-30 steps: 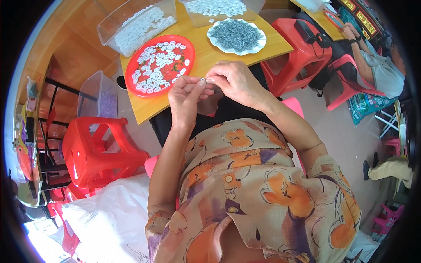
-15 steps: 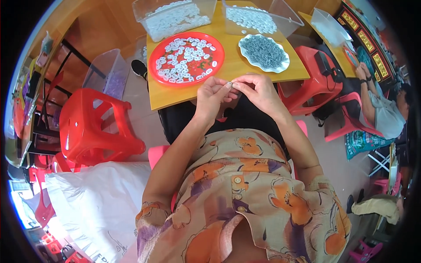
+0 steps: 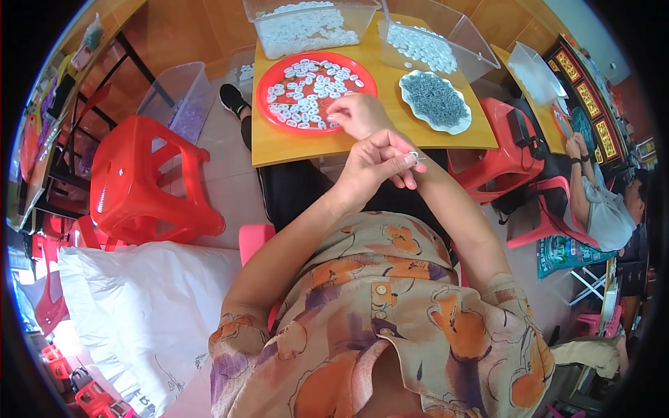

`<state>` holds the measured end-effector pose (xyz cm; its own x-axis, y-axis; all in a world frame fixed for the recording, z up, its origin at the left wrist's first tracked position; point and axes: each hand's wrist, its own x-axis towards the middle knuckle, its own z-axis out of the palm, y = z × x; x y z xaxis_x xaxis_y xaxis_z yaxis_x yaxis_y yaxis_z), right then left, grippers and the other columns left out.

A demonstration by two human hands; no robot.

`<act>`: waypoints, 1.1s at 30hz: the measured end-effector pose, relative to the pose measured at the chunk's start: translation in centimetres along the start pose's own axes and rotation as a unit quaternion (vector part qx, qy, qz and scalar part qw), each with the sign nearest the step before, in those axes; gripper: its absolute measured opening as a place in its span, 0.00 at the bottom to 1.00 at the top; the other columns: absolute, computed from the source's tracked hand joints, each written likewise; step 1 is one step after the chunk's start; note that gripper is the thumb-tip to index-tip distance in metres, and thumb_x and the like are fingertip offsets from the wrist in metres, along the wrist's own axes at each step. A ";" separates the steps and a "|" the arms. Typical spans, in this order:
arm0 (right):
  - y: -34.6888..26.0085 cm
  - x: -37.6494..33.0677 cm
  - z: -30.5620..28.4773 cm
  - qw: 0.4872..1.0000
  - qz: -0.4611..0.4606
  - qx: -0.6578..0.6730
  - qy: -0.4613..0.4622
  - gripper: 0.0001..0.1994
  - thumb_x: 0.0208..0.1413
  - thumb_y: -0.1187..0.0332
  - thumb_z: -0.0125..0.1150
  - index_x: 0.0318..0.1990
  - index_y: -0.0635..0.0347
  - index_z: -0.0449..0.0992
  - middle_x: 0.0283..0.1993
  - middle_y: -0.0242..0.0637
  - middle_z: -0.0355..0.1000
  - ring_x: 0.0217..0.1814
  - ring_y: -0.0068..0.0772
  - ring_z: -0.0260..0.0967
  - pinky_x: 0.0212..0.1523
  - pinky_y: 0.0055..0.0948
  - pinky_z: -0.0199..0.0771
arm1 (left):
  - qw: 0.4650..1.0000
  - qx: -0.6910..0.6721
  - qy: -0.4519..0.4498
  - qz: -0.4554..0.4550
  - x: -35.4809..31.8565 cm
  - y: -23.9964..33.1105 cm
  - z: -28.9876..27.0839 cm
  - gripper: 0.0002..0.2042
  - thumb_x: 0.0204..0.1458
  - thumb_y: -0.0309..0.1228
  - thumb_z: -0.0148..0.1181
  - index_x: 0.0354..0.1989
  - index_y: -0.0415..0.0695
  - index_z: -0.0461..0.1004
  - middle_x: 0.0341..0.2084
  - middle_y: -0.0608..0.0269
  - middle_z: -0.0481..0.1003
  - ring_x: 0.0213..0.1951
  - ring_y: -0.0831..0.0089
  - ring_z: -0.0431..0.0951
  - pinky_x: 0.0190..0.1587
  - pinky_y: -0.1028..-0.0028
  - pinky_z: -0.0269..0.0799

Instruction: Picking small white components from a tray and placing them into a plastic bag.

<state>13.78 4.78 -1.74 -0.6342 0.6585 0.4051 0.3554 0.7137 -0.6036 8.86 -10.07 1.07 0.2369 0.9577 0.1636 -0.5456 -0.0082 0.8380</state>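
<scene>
My left hand point(image 3: 380, 164) pinches a small white piece with a thin metal pin point(image 3: 417, 159) between thumb and forefinger, in front of my right forearm. Crossing beyond it, my right hand point(image 3: 361, 115) reaches over the near right rim of a round red tray point(image 3: 263, 111). Its fingers are bent together at the small white oval pieces point(image 3: 304, 108) spread on the tray; what lies between the fingertips is hidden. To the right, a white scalloped plate point(image 3: 454, 128) bears a heap of small grey metal pins point(image 3: 433, 97).
Two clear plastic bins point(image 3: 359, 15) point(image 3: 481, 52) of white pieces stand at the back of the wooden table point(image 3: 293, 148). Red stools point(image 3: 150, 164) point(image 3: 505, 118) flank it. A white sack point(image 3: 146, 299) lies at lower left; another person point(image 3: 606, 209) sits at right.
My hands have parted. The right has moved to the tray's edge, while the left has shifted right and nearer, carrying the small white piece. The view has turned slightly.
</scene>
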 end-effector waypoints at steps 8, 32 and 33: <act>-0.7 2.8 3.4 0.983 -0.036 -0.157 -0.089 0.06 0.56 0.70 0.68 0.33 0.63 0.86 0.34 0.51 0.82 0.39 0.56 0.82 0.41 0.51 0.81 | 0.999 -0.039 -0.009 0.017 0.2 1.0 0.0 0.05 0.68 0.28 0.64 0.45 0.45 0.74 0.39 0.57 0.87 0.31 0.76 0.85 0.34 0.78 0.79; -3.4 -7.3 -7.1 0.848 0.238 0.463 0.099 0.16 0.67 0.69 0.68 0.58 0.66 0.83 0.40 0.29 0.81 0.34 0.17 0.70 0.37 0.17 0.69 | 0.977 0.011 0.195 0.086 1.2 0.7 -3.7 0.05 0.66 0.30 0.64 0.45 0.45 0.76 0.39 0.56 0.87 0.29 0.79 0.81 0.34 0.79 0.73; -3.7 -7.4 -7.3 0.848 0.235 0.465 0.101 0.16 0.67 0.69 0.68 0.58 0.66 0.84 0.38 0.27 0.80 0.34 0.17 0.69 0.37 0.18 0.69 | 0.975 0.012 0.204 0.088 1.3 0.6 -3.8 0.05 0.66 0.30 0.64 0.45 0.44 0.76 0.39 0.56 0.87 0.29 0.79 0.81 0.34 0.79 0.73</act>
<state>22.18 -1.01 2.46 -0.4092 0.9122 0.0219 -0.2176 -0.0742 -0.9732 5.75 -7.77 -0.19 -0.2004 0.9757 0.0892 -0.5289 -0.1844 0.8284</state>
